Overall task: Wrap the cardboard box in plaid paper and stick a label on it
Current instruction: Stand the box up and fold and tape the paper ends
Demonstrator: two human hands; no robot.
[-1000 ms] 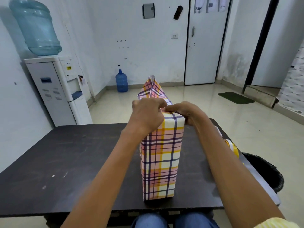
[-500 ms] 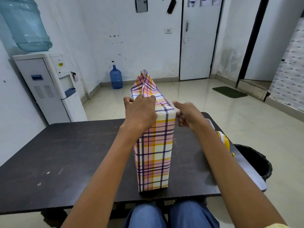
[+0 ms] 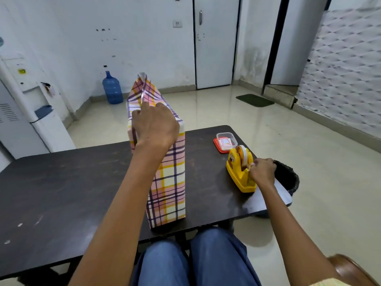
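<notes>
The box wrapped in pink, yellow and purple plaid paper [image 3: 168, 182] stands upright on the dark table [image 3: 61, 193]. Its far top flap sticks up unfolded. My left hand [image 3: 155, 124] presses down on the folded paper at the near top edge and holds it there. My right hand [image 3: 262, 171] is at the front of a yellow tape dispenser [image 3: 240, 170] on the table's right side, fingers pinched at the tape end by the cutter. A small clear container with a red lid [image 3: 225, 142], with small cards or labels inside, lies behind the dispenser.
A black waste bin [image 3: 287, 176] stands on the floor just off the table's right edge. A water dispenser [image 3: 31, 112] is at the left wall, a blue bottle [image 3: 112, 89] on the floor beyond. My knees are under the table's near edge.
My right hand left the top of the box and moved right and down to the tape dispenser. My left hand stayed on the folded top. The view swung to the right.
</notes>
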